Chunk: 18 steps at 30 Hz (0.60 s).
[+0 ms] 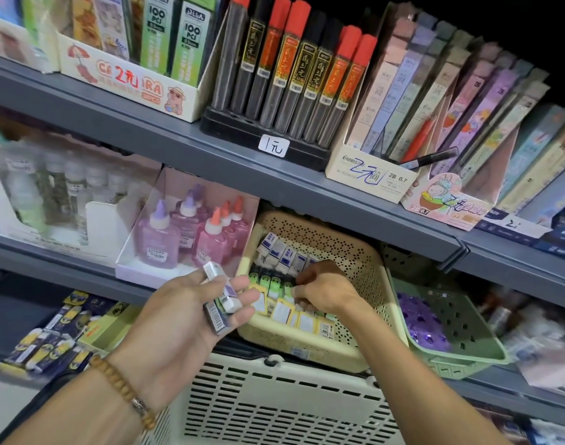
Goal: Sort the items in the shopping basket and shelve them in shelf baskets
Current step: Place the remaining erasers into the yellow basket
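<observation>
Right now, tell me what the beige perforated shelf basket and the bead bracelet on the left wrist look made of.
Beige perforated shelf basket: likely moulded plastic, matte, given its uniform punched holes and rounded rim. Bead bracelet: probably wood, with brown, dull round beads, plus one silvery bead that may be metal.

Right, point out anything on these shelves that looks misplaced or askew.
One oddity: a black pen lies loose and slanted across the front of the cream 2B 0.7 lead box on the upper shelf, with a red pencil leaning among the boxed refills. The beige shelf basket also sits tilted forward.
</observation>
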{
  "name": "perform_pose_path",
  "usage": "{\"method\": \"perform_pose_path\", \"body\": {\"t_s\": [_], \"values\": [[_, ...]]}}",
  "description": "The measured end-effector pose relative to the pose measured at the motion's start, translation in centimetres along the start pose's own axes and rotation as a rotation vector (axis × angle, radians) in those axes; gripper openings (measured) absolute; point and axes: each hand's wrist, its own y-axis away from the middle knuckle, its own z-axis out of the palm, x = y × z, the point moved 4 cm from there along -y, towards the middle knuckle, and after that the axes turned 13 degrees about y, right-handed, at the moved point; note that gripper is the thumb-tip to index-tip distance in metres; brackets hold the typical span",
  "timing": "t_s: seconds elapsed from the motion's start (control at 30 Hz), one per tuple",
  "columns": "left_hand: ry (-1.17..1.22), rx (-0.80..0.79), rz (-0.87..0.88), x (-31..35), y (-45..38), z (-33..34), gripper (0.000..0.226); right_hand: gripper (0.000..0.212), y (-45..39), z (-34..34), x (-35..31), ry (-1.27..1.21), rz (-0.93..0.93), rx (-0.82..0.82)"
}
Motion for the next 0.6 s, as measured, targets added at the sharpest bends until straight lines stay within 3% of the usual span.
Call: {"method": "perform_pose_path", "body": {"t_s": [0.07, 0.2, 0.3, 0.4, 0.5, 0.6], "values": [[-0.029, -0.034, -0.01, 0.0, 0.1, 0.1, 0.022, 0.017, 0.3, 0.5, -0.4, -0.147, -0.01, -0.045], [-0.081, -0.086, -0.031, -0.1, 0.6, 0.6, 0.021, 0.014, 2.3, -1.1, -2.1, -0.273, -0.145, 0.121], [-0.125, -0.09, -0.031, -0.1, 0.7, 0.7, 0.021, 0.014, 5.9, -1.8, -4.7, -0.502, -0.39, 0.008], [-0.219, -0.117, -0.046, -0.3, 0.9, 0.7, 0.021, 0.009, 8.2, -1.8, -6.3, -0.551, -0.505, -0.08], [-0.238, -0.115, -0.064, -0.7, 1.2, 0.7, 0.021, 0.013, 8.3, -1.4, -6.3, -0.559, -0.491, -0.134], [-0.185, -0.038, -0.072, -1.0, 1.1, 0.6, 0.018, 0.013, 7.1, -1.7, -3.5, -0.69, -0.323, -0.088]]}}
